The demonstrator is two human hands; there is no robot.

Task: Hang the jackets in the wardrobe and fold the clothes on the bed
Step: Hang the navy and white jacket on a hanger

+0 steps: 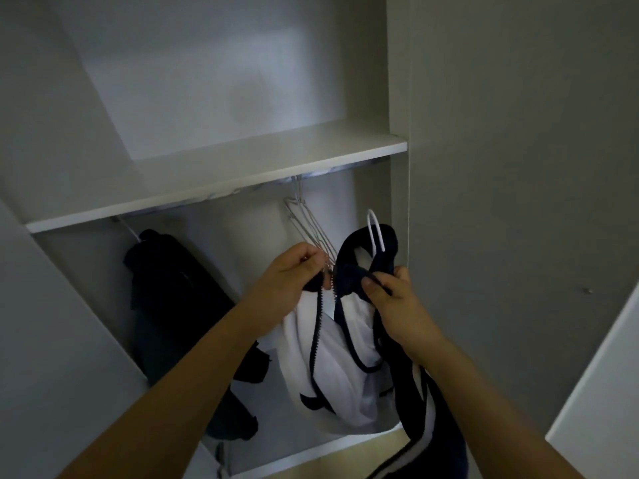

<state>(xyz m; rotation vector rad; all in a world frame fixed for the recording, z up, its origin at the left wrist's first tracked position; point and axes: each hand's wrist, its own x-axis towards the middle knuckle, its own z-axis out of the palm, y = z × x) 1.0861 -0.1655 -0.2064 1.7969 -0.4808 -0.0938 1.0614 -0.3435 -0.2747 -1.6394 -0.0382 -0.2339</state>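
Note:
A white jacket with navy trim and an open zip (345,357) hangs between my hands in front of the open wardrobe. My left hand (290,281) pinches the left side of its collar at the top of the zip. My right hand (390,299) grips the navy collar on the right side. A white hanger hook (377,233) sticks up out of the collar, below and to the right of the rail (242,191). Empty wire hangers (307,223) hang from the rail just behind my left hand.
A dark jacket (173,305) hangs at the left end of the rail. A white shelf (214,181) sits right above the rail. The wardrobe's side panel (399,167) stands close on the right, and an open door edge (594,375) is at far right.

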